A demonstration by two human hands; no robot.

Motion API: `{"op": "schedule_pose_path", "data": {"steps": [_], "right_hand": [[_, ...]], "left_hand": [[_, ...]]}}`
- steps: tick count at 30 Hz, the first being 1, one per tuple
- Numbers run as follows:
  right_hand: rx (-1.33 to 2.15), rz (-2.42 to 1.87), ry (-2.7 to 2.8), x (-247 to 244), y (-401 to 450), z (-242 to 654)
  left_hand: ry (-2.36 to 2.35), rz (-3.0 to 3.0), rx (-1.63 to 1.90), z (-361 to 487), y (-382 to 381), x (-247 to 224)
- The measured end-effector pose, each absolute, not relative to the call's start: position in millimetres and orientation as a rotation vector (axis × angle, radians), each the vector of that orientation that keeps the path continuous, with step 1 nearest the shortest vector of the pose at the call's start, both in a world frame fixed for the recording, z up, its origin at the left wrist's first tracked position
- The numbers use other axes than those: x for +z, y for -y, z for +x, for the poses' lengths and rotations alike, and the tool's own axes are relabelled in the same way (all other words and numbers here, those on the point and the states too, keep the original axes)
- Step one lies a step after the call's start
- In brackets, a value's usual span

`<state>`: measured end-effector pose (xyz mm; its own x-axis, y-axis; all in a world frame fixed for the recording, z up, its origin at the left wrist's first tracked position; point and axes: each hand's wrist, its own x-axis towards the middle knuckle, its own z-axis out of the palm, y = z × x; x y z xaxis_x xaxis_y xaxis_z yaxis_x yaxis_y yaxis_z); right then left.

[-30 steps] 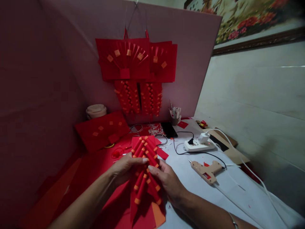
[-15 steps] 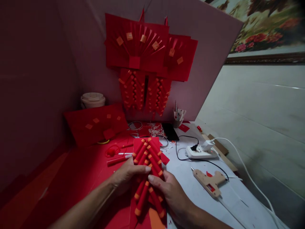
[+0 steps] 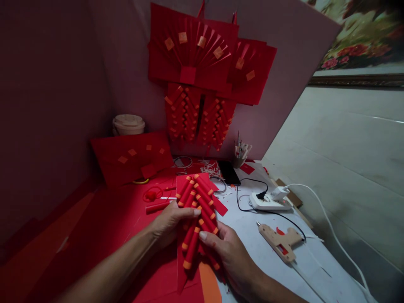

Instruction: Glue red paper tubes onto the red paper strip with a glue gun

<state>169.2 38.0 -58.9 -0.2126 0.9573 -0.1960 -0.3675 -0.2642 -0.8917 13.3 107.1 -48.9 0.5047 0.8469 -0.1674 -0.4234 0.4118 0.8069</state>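
A paper firecracker decoration [image 3: 205, 206] is held between my two hands, low in the middle of the head view. Its red paper rolls have orange bands at their ends and slant in two rows over a flat red backing. My left hand [image 3: 172, 221] grips its left edge, thumb lying across the rolls. On the right edge, my right hand [image 3: 225, 244] is closed round it, with the thumb pressed on a lower roll. The fingers behind the backing are hidden. An orange paper piece [image 3: 210, 284] lies beneath the lower end.
To the right lie a hot glue gun [image 3: 280, 242] and a white power strip [image 3: 269, 202] with cables. Behind are a black phone [image 3: 229, 172], a pen cup [image 3: 240, 156] and paper scraps. Red fan decorations [image 3: 192, 46] hang above; a red panel [image 3: 134, 158] leans at left.
The view has shifted, so the background sits further right and slightly higher. Both hands still hold the firecracker decoration, now tilted a little differently. My right thumb stays on the lower rolls.
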Motion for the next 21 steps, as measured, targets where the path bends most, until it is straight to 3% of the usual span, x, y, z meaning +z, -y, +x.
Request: {"op": "schedule_pose_path", "data": {"steps": [21], "right_hand": [[1.521,-0.962,0.902,-60.1,-45.0,175.0]], "left_hand": [[-0.53,0.854,0.819,15.6,-114.7,-64.4]]}}
